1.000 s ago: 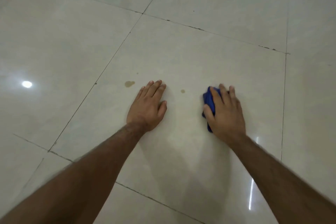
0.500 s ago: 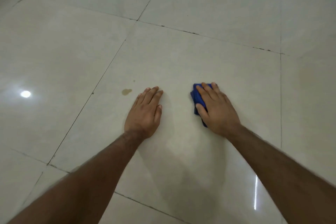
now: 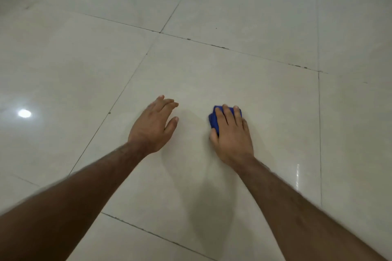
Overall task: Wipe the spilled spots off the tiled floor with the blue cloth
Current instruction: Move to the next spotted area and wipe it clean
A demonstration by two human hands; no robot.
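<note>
The blue cloth (image 3: 213, 120) lies bunched on the glossy cream tiled floor (image 3: 265, 101), with my right hand (image 3: 232, 140) pressed flat on top and its fingers curled over it. Only the cloth's left and far edges show around the fingers. A hand's width to the left, my left hand (image 3: 151, 127) rests on the same tile, fingers extended and thumb apart, holding nothing. No brown spot shows on the tile now. Whatever is beneath either hand is hidden.
Dark grout lines (image 3: 212, 45) cross the floor around the big tile. A bright lamp reflection (image 3: 24, 113) glints at the left. A tiny dark speck (image 3: 109, 112) sits on the left grout line. My forearms' shadows fall on the tile between them.
My right hand slid the cloth left over the small spot, which is gone. My left hand shifted left onto where the larger brown spot was; that spot no longer shows.
</note>
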